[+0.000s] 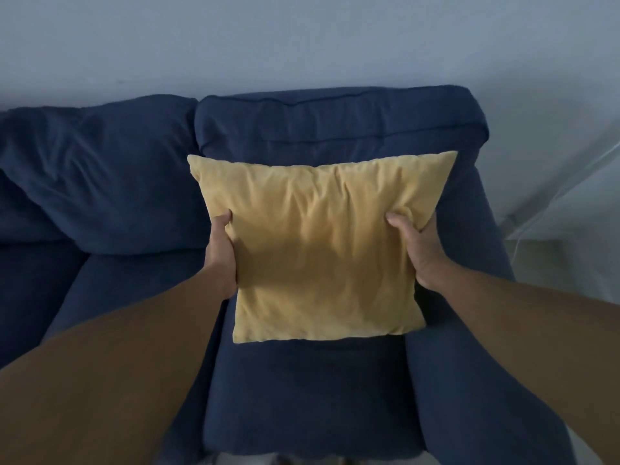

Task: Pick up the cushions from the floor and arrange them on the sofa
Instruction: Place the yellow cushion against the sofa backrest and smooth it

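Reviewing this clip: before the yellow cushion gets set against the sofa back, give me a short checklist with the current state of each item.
1. Both hands on the cushion: ok. The left hand grips the left edge of the yellow cushion and the right hand grips its right edge.
2. Cushion lined up with a seat: ok. It is in front of the right-hand back cushion of the blue sofa.
3. Landing spot free of objects: ok for the visible seat; the part behind the cushion is hidden.
4. Cushion resting on the seat: cannot tell.
5. Other cushions left on the floor: cannot tell; almost no floor is in view.
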Demonstrator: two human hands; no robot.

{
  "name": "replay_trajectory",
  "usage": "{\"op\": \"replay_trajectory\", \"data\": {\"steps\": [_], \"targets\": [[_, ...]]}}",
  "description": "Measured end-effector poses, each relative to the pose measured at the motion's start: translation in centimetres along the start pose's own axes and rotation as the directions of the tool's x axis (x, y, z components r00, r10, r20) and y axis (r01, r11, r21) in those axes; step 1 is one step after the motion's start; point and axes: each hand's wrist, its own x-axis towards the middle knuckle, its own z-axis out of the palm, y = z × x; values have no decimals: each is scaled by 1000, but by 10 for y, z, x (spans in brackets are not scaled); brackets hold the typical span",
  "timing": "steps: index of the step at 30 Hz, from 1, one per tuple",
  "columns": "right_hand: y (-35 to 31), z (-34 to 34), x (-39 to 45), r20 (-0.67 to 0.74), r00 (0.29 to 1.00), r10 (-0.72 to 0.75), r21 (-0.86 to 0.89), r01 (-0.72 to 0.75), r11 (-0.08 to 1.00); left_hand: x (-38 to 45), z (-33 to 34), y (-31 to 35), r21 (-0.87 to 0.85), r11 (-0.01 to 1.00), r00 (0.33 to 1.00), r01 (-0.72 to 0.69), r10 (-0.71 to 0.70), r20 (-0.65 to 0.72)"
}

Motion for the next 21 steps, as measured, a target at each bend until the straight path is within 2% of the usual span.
{"op": "replay_trajectory", "data": {"steps": [13, 17, 21], "targets": [[61, 22, 89, -86, 996, 14, -66, -20, 998, 117, 14, -16, -3, 999, 999, 38, -38, -4], [65, 23, 105, -81, 997, -8, -54, 4, 999, 144, 10, -21, 33, 998, 998, -51, 52, -22], [58, 20, 112, -92, 996, -22, -51, 17, 999, 147, 15, -15, 79, 977, 975, -199, 206, -85]]}}
